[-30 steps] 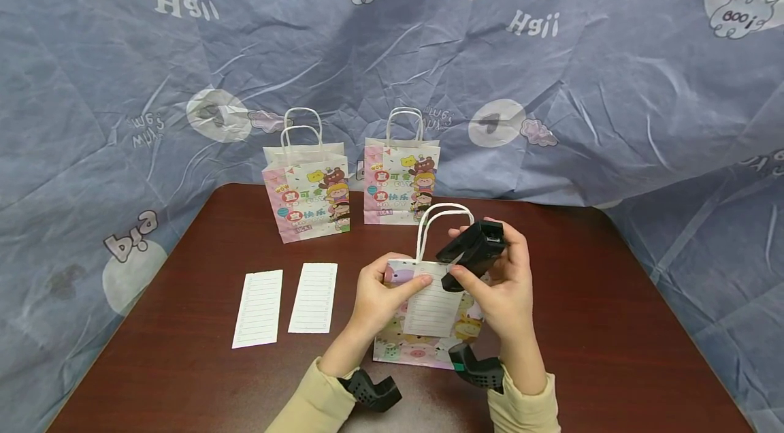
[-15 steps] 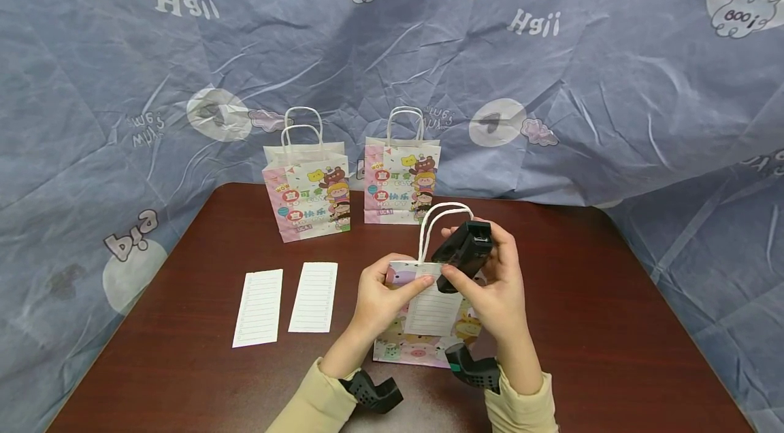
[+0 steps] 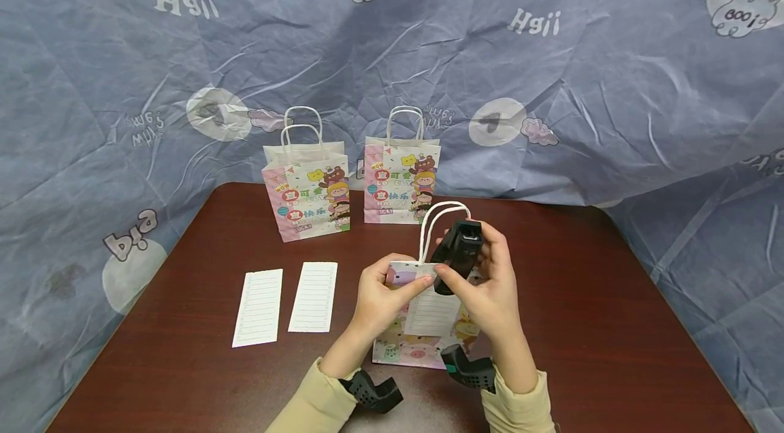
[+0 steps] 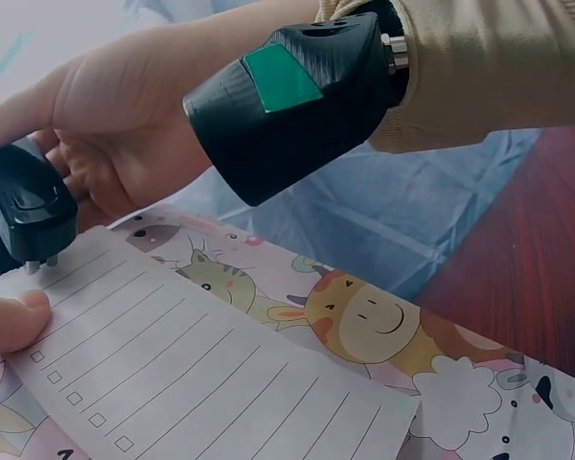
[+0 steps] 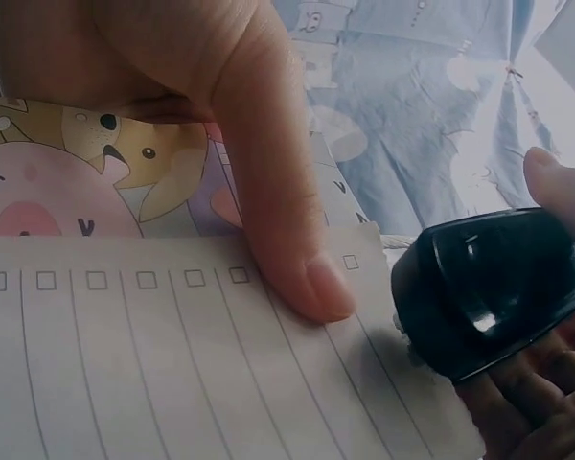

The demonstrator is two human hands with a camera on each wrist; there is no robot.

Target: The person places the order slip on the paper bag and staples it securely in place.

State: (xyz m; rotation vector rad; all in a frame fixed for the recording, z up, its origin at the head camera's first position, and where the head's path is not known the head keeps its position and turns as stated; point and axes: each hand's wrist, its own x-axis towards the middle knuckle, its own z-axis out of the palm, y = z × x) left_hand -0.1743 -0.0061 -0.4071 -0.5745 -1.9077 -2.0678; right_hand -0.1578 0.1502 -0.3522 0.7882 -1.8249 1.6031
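Head view: L hand (image 3: 382,289) pinches sheet (image 3: 431,316) against bag (image 3: 418,350) at bag's 11 o'clock; R hand (image 3: 492,291), fingers curled, has stapler (image 3: 457,256) at 1. Sheet + bag prob. light, floppy, crease easily: hold by top edge. Stapler prob. stiff, heavier: grip mid-body.

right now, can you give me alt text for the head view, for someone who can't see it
A person's right hand holds a black stapler-like tool at the top of a lined slip, which the left hand grips against a cartoon-print paper bag. Two more slips lie to the left on the brown table; two more bags stand behind.
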